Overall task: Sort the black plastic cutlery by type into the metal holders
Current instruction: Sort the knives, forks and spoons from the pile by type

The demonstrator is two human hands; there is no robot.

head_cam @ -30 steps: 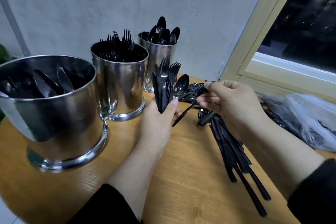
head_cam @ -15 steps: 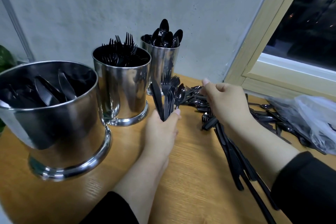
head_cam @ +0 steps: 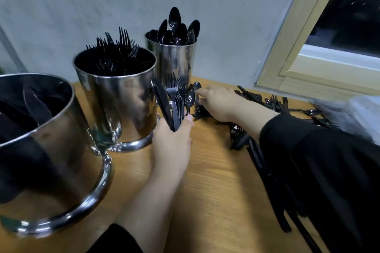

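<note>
Three metal holders stand along the left: a large near one (head_cam: 51, 150) with knives inside, a middle one (head_cam: 123, 96) full of forks, and a far narrow one (head_cam: 174, 61) full of spoons. My left hand (head_cam: 172, 141) grips an upright bundle of black cutlery (head_cam: 174, 100): knives, forks and a spoon. My right hand (head_cam: 218, 102) reaches left over the loose cutlery pile (head_cam: 267, 100) on the wooden table, its fingers stretched out low beside the bundle; whether it holds a piece is hidden.
A row of black knives (head_cam: 267, 170) lies on the table under my right sleeve. A clear plastic bag (head_cam: 353, 113) sits at the right edge. The grey wall and a window frame (head_cam: 287, 47) close the back.
My right hand has let the spoon join the bundle in my left hand, then reached forward and left over the pile. The bundle has sunk lower toward the table.
</note>
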